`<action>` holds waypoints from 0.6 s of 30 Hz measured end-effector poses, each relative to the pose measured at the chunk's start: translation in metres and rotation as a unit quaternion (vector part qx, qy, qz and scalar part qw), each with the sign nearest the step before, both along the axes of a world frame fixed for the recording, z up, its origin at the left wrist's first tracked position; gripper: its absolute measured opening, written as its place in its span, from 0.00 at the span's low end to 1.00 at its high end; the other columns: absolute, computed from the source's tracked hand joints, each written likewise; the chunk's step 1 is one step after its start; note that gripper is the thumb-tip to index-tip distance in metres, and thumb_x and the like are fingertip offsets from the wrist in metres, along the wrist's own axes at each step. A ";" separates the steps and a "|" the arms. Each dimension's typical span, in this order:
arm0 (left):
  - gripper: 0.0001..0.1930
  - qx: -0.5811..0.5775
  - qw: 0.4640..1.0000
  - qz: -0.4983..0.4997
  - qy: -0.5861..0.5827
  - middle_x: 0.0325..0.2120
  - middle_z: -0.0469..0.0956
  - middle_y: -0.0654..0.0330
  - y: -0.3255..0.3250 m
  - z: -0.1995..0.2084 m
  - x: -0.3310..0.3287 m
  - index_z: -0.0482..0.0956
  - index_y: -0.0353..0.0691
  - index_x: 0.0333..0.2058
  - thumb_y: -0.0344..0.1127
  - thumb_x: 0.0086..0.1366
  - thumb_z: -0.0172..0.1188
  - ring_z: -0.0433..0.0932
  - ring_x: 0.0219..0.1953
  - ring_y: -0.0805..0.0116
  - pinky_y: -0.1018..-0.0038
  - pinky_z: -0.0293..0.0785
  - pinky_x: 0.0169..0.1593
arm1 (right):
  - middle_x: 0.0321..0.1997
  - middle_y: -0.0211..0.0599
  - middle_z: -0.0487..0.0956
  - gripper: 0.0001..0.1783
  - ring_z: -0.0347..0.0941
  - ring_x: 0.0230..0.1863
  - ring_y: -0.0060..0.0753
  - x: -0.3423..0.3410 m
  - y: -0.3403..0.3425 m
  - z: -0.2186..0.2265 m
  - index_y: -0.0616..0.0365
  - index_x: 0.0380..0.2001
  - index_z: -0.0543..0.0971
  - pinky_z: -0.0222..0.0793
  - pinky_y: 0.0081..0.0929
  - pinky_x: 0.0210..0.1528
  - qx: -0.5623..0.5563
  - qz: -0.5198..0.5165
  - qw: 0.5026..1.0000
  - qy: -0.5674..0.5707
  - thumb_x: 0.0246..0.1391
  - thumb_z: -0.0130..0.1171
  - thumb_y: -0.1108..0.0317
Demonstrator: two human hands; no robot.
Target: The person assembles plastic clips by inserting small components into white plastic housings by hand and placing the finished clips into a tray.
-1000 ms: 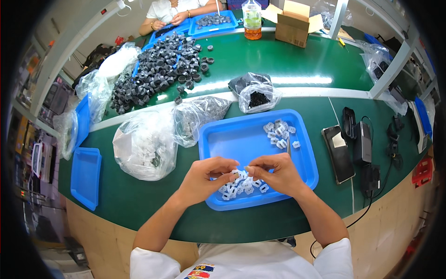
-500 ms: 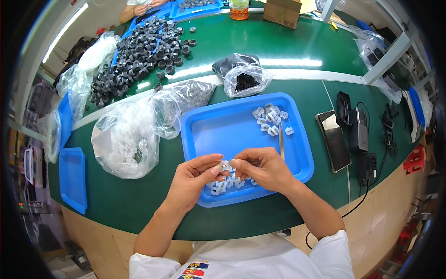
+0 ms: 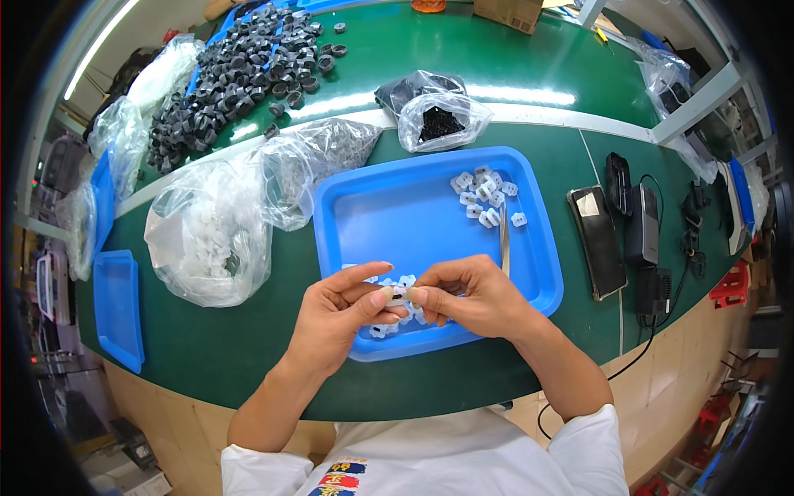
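One small white plastic piece (image 3: 399, 293) is pinched by both the left hand (image 3: 332, 314) and the right hand (image 3: 475, 298), over the near side of the blue tray (image 3: 372, 227).

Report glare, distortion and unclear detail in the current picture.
Head view: white glare streaks the far table; head view: the pale strip bows, and corners go black; head view: the white part between the left hand and right hand shows little fine detail.

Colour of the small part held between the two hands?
The small part is whitish with a dark spot; best in the head view.
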State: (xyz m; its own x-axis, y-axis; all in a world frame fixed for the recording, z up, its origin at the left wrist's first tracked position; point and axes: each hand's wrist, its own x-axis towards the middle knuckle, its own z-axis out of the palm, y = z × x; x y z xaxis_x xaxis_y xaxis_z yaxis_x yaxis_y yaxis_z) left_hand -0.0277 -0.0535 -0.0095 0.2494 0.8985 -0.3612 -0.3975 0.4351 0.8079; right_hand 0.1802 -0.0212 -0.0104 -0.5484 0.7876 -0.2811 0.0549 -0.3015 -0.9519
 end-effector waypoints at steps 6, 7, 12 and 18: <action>0.17 -0.004 1.000 -0.003 0.001 0.31 0.81 0.49 -0.001 0.001 0.000 0.73 0.29 0.49 0.27 0.61 0.60 0.83 0.33 0.63 0.77 0.82 0.38 | 0.19 0.29 0.76 0.12 0.69 0.21 0.14 -0.002 -0.003 -0.001 0.65 0.30 0.80 0.64 0.16 0.21 0.005 -0.018 1.000 0.017 0.58 0.58 0.65; 0.17 -0.004 1.000 -0.007 0.007 0.31 0.81 0.49 -0.001 0.001 0.000 0.73 0.29 0.48 0.27 0.61 0.60 0.83 0.33 0.63 0.77 0.82 0.38 | 0.19 0.29 0.76 0.12 0.69 0.21 0.14 -0.002 -0.004 -0.002 0.65 0.30 0.80 0.64 0.16 0.21 0.005 -0.018 1.000 0.017 0.58 0.58 0.65; 0.16 -0.003 1.000 0.003 0.022 0.31 0.81 0.49 -0.004 -0.001 0.004 0.74 0.29 0.47 0.27 0.61 0.61 0.83 0.33 0.63 0.77 0.82 0.37 | 0.18 0.28 0.75 0.12 0.67 0.20 0.13 -0.005 -0.006 -0.005 0.66 0.29 0.80 0.61 0.16 0.20 0.077 -0.015 0.997 -0.024 0.57 0.60 0.66; 0.13 0.028 0.997 0.048 0.049 0.32 0.81 0.49 -0.003 -0.003 0.002 0.75 0.30 0.44 0.25 0.60 0.61 0.83 0.32 0.65 0.77 0.82 0.37 | 0.23 0.32 0.79 0.11 0.73 0.24 0.17 -0.003 -0.004 -0.004 0.66 0.34 0.80 0.70 0.17 0.27 0.016 0.000 1.000 0.026 0.58 0.58 0.66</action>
State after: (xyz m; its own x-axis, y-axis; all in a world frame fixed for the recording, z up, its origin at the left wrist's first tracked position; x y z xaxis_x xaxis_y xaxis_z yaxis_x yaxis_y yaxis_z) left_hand -0.0254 -0.0566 -0.0123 0.1276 0.9358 -0.3287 -0.3535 0.3525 0.8665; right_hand 0.1774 -0.0250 -0.0146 -0.5622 0.7952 -0.2273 0.0053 -0.2714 -0.9624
